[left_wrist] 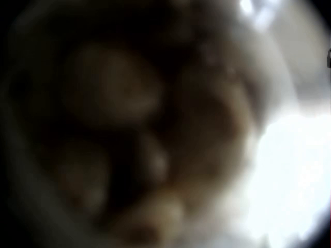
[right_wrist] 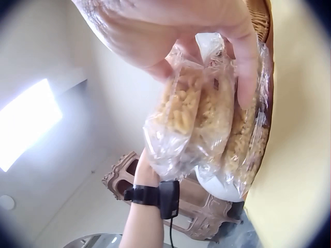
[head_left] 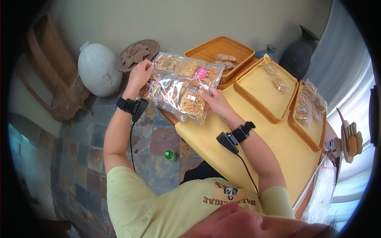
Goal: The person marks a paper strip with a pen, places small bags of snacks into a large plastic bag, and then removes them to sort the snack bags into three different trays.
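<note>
In the head view, several clear plastic packs of tan, nut-like snack pieces (head_left: 189, 101) are held up at the far end of the yellow-topped table. My right hand (head_left: 217, 104) grips them at their right side. The right wrist view shows the fingers of this hand (right_wrist: 191, 26) curled round the upper ends of the upright snack packs (right_wrist: 181, 111). My left hand (head_left: 141, 75) has its fingers bent at the left end of the packs, its fingertips partly hidden. The left wrist view is dark and blurred, with tan lumps (left_wrist: 111, 88) close to the lens.
A wicker tray (head_left: 194, 48) stands at the back. Two more wicker trays, one lined in yellow (head_left: 264, 89) and one with packs (head_left: 305, 107), sit to the right. A white vase (head_left: 99, 69) and carved wooden furniture (head_left: 55, 67) are at left. A green bottle (head_left: 170, 155) is on the tiled floor.
</note>
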A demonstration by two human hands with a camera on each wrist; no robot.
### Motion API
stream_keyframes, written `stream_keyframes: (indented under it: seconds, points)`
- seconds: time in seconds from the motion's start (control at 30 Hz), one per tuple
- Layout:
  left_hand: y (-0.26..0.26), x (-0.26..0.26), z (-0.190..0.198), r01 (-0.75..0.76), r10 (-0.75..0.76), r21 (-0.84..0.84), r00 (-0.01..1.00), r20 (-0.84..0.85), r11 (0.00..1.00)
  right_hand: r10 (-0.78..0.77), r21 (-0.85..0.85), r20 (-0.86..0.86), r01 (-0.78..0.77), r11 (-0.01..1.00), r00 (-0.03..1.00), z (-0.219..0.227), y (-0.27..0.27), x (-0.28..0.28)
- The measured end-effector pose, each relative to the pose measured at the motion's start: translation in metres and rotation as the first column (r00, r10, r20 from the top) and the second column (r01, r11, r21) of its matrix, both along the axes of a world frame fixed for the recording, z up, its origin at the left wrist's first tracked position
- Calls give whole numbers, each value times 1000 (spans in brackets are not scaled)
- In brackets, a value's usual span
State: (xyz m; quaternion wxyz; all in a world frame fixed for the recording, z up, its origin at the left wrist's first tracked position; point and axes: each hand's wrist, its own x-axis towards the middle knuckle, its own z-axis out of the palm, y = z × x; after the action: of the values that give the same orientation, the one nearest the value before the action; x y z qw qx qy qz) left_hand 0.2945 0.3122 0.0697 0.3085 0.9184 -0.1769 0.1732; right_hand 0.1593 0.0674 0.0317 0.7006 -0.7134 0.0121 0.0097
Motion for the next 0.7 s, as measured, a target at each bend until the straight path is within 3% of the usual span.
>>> stream_keyframes:
  seconds: [0.07,0.13,0.2,0.27,0.3,0.33,0.4,0.47,0.5,0.53,0.6,0.63,0.7]
  points:
    - [2,9,-13,17,-18,-77,1000,-13,997,0,-115,-66,-8,993,998,-5,-1,10]
    - [1,11,-12,38,-42,-158,999,-21,987,12,-154,-22,-15,988,1000,-11,-2,13]
    - [-1,10,-12,120,-82,-207,980,182,971,15,-194,22,-11,981,1000,-13,-4,11]
    - [-12,-15,12,119,-99,-249,991,93,961,-44,-309,321,148,939,946,-14,-4,1]
    - [-16,-21,20,144,-104,-301,984,144,943,-78,-357,347,208,911,935,-7,-4,-6]
    - [-21,-29,29,170,-106,-351,975,194,921,-89,-353,347,218,910,933,-2,-6,-12]
    - [-33,-50,44,177,-99,-251,950,295,952,-42,-194,388,126,973,921,7,-16,-24]
    - [-50,-71,52,368,-259,-575,929,265,731,-87,-250,397,199,947,914,19,-34,-48]
    - [-59,-81,53,462,-316,-544,884,344,700,-113,-314,402,253,915,909,24,-45,-63]
    - [-69,-91,52,472,-335,-551,880,336,688,-133,-319,393,270,909,910,26,-58,-78]
    - [-92,-113,49,501,-305,-395,833,463,770,-196,-332,237,269,904,951,33,-84,-112]
    - [-105,-126,47,516,-387,-480,855,346,710,-226,-337,230,295,894,947,40,-94,-131]
    - [-137,-134,30,570,-493,-533,818,297,625,-186,-321,83,203,925,979,52,-111,-168]
